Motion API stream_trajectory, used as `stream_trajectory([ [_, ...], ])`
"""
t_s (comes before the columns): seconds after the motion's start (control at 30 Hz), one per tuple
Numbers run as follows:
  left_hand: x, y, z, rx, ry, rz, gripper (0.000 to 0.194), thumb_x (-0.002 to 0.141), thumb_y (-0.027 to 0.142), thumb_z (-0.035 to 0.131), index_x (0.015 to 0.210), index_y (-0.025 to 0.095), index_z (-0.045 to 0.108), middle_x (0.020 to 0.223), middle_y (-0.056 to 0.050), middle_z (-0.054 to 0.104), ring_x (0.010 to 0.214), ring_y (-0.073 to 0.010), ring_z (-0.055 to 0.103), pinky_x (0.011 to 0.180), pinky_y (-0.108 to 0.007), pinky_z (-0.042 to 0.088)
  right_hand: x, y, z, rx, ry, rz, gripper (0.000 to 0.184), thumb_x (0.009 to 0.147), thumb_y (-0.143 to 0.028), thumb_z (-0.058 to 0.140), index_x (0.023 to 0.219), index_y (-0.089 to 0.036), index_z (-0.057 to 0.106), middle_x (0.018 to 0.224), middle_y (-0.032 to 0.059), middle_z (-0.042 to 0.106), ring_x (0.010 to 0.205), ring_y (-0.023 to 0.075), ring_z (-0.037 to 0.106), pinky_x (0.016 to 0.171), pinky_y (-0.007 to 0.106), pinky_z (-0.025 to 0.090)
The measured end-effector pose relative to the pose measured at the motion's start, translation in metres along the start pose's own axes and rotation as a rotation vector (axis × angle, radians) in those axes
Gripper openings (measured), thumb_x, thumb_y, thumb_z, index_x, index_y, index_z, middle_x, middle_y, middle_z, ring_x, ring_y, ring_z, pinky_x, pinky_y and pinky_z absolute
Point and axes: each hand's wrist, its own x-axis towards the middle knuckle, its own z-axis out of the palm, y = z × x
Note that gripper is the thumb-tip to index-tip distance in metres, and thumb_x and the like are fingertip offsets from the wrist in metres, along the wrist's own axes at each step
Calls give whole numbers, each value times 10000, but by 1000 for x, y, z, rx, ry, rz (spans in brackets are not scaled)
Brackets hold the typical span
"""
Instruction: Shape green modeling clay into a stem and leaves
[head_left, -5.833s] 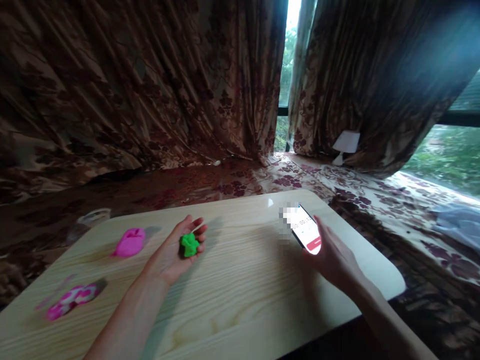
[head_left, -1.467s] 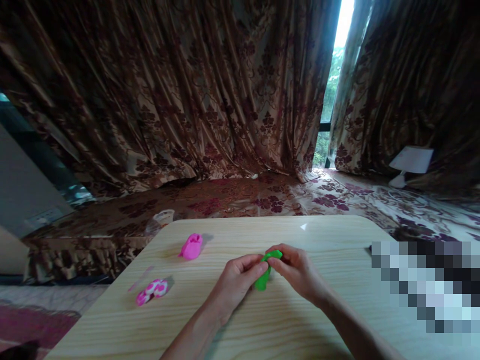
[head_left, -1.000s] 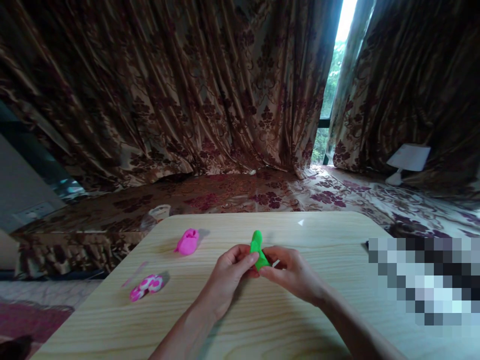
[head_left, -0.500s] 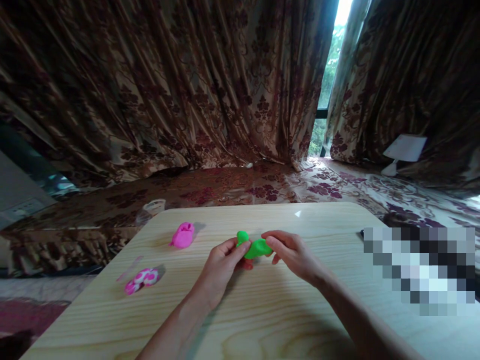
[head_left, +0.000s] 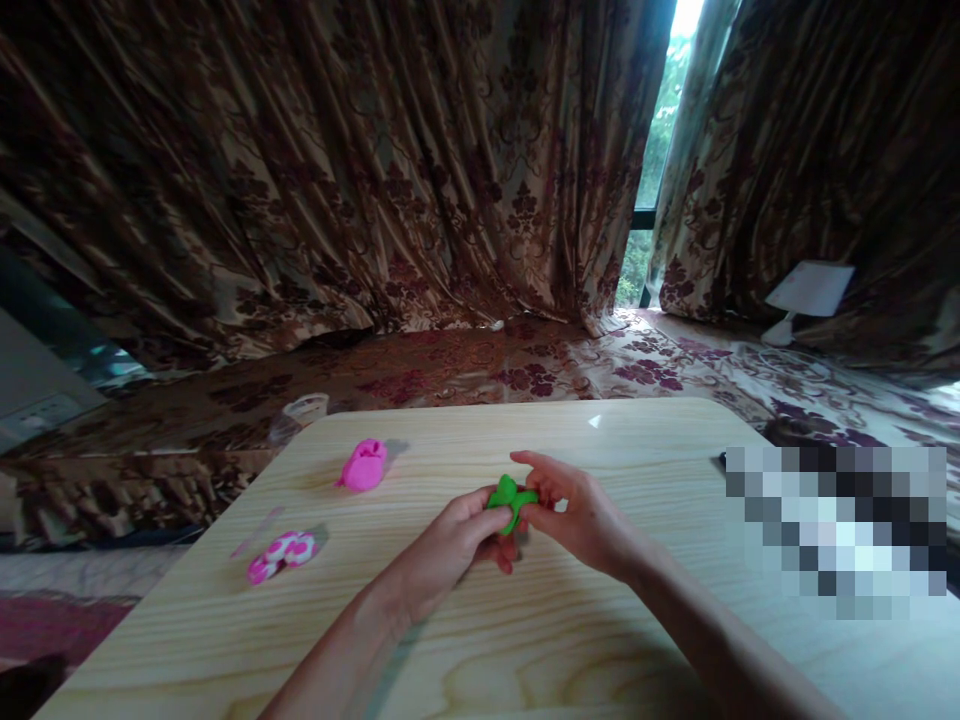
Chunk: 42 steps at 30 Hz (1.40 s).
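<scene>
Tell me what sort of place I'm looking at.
Probably a bedroom or sitting room at home: floral patterned fabric curtains, a small white-shaded lamp and a narrow strip of glass window show it.

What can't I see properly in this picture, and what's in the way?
All in the head view:
- Part of the green lump: hidden by the left hand's fingers.
- Whether the right hand pinches it: too small to tell.
- Most of whatever is at the right: covered by the blocky patch.
- What the thin pink streak is: too faint and blurred.
- Both upper arms: cut off by the bottom edge.
</scene>
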Motion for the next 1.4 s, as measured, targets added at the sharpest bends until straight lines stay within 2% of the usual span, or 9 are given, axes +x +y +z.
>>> stream_trajectory([
  [0.17,-2,-2,6,-8,-23,15,295,889,387,425,821,142,575,684,-6,489,573,-99,464,490,-219,382,-1,-10,3,-98,8,-91,137,786,-144,563,833,-189,684,697,-13,524,636,92,509,584,203,397],
  [0.27,1,-7,9,50,39,26,325,869,418,464,701,147,528,572,38,391,470,-69,375,428,-203,331,-2,-10,7,-141,84,-59,157,794,-164,559,669,-163,653,635,-17,503,590,84,489,558,204,381],
  [0.43,6,-8,6,19,151,-3,202,823,330,562,833,129,580,710,-24,539,633,-126,547,527,-234,443,1,1,4,72,29,16,237,772,-227,599,995,-181,665,768,9,632,644,108,573,589,217,454],
  [0.57,9,1,0,-59,271,47,250,778,190,585,1027,172,567,925,-49,576,703,-131,588,559,-239,466,8,12,0,189,201,79,265,794,-232,560,1035,-149,633,818,44,684,698,138,623,642,252,493],
  [0.7,11,13,1,-72,274,123,259,765,162,592,1015,224,558,718,29,503,533,-59,440,437,-166,345,11,19,-1,137,322,60,211,811,-202,515,968,-154,648,771,42,676,658,132,600,609,244,485],
  [0.87,20,19,12,-112,252,92,244,808,397,561,713,178,510,590,61,383,424,-31,312,364,-156,200,10,17,-1,75,389,-32,210,850,-181,468,968,-174,642,749,21,646,650,119,581,615,234,475],
  [1.0,33,15,23,-143,269,90,156,783,330,593,832,183,579,615,46,477,419,-38,369,366,-157,235,15,6,-1,31,469,-98,219,889,-208,435,976,-177,633,834,39,633,765,135,597,704,256,489],
  [1.17,27,16,50,-296,228,132,332,734,148,614,1060,217,617,914,-14,662,793,-129,614,687,-214,468,21,-14,-3,-130,458,-139,317,926,-269,384,1180,-184,553,1188,93,556,1121,176,509,978,349,413],
  [1.4,15,23,37,-738,-19,141,461,869,415,433,1273,206,502,1213,-107,597,1124,-250,548,949,-401,418,-13,-60,21,-390,278,-271,453,892,-182,358,1345,-165,385,1416,80,394,1339,199,287,1106,449,247],
])
